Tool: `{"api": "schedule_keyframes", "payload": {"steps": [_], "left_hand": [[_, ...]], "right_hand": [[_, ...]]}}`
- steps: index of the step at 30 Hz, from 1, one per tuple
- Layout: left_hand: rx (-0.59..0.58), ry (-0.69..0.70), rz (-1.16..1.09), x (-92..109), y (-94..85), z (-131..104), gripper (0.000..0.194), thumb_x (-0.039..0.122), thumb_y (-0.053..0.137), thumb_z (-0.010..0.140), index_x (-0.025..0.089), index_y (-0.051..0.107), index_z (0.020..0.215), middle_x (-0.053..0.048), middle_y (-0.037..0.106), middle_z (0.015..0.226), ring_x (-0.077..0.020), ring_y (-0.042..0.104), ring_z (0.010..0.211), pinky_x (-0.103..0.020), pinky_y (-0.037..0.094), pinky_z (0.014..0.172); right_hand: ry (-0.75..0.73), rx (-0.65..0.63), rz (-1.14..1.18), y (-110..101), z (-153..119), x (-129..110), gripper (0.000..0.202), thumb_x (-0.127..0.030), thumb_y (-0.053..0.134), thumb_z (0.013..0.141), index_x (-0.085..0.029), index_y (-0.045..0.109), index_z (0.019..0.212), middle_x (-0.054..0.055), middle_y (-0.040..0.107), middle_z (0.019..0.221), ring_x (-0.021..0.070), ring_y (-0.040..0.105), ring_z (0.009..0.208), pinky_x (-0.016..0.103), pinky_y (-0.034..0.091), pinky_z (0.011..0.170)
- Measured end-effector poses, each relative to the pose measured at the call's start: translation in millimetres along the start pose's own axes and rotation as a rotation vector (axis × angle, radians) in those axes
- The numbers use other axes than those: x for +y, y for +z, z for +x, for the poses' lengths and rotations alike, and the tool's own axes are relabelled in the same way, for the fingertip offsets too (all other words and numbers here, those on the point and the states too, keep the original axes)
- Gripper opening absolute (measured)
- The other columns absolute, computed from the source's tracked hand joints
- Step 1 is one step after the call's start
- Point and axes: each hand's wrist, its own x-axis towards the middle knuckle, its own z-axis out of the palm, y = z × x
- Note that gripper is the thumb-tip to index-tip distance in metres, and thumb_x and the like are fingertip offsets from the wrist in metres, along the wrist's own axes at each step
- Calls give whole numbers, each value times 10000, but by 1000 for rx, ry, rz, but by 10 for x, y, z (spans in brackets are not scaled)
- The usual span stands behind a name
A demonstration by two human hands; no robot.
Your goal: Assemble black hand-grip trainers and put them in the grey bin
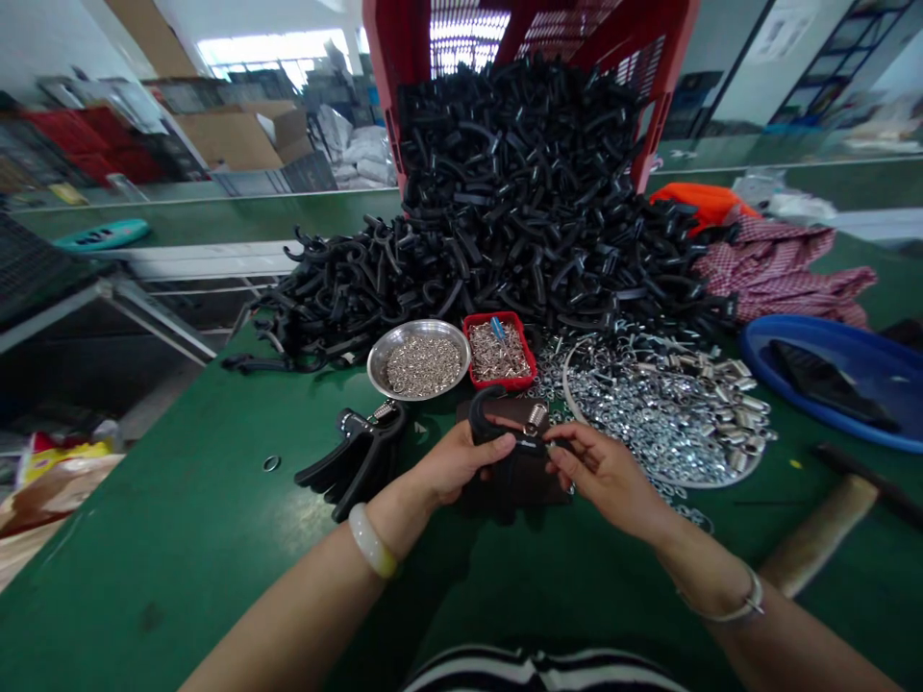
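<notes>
Near the middle of the green table, my left hand (pixel 461 458) is closed round a black curved plastic part (pixel 482 419), thumb on top. A metal spring (pixel 536 418) stands up from this part. My right hand (pixel 595 471) pinches at the part's right end; whatever small piece lies between its fingertips is too small to make out. Both hands are above a dark brown block (pixel 515 485). To the left lie several black clamps (pixel 361 452) with a spring showing at their top. A silver bowl (pixel 419 359) of small metal pieces and a red basket (pixel 503 351) of pins sit just beyond.
A large heap of black parts (pixel 519 211) spills from a red crate (pixel 389 106). At right are a round tray (pixel 721 476) of metal fittings, a blue tray (pixel 894 384), a checked cloth (pixel 793 269) and a hammer (pixel 822 538). One ring (pixel 271 463) lies at left.
</notes>
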Motion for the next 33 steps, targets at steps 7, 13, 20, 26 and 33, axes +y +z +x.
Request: {"api": "schedule_keyframes", "payload": {"steps": [7, 13, 20, 26, 33], "left_hand": [[38, 30, 26, -21, 2, 16, 435, 399, 734, 601, 139, 611, 928, 6, 581, 685, -55, 442, 508, -176, 291, 457], [89, 139, 175, 6, 4, -15, 378, 291, 775, 553, 143, 614, 861, -12, 602, 801, -132, 536, 760, -245, 406, 725], [-2, 168, 292, 89, 44, -111, 337, 260, 774, 546, 142, 609, 814, 9, 578, 714, -109, 523, 666, -232, 412, 669], [-134, 314, 502, 126, -23, -155, 304, 261, 750, 590, 148, 619, 840, -32, 609, 832, -156, 569, 785, -257, 436, 727], [-171, 383, 432, 109, -4, -163, 271, 226, 739, 611, 156, 596, 829, -60, 624, 899, -175, 585, 841, -289, 445, 772]], "right_hand": [[-139, 100, -236, -14, -71, 36, 222, -332, 500, 846, -208, 521, 1030, 20, 606, 774, 106, 557, 556, 208, 447, 467], [-375, 300, -519, 35, -158, 29, 207, -288, 502, 840, -213, 542, 1028, 70, 636, 912, 160, 601, 673, 285, 501, 598], [-286, 211, -405, 74, -210, -14, 233, -315, 472, 852, -192, 512, 1046, 71, 661, 810, 178, 630, 677, 315, 515, 641], [-351, 136, -439, 66, -293, -128, 206, -291, 457, 869, -192, 496, 1045, 44, 664, 750, 153, 628, 616, 275, 521, 594], [-595, 323, -741, 119, -337, -178, 242, -268, 468, 869, -208, 531, 1094, 91, 667, 918, 204, 635, 820, 323, 533, 709]]}}
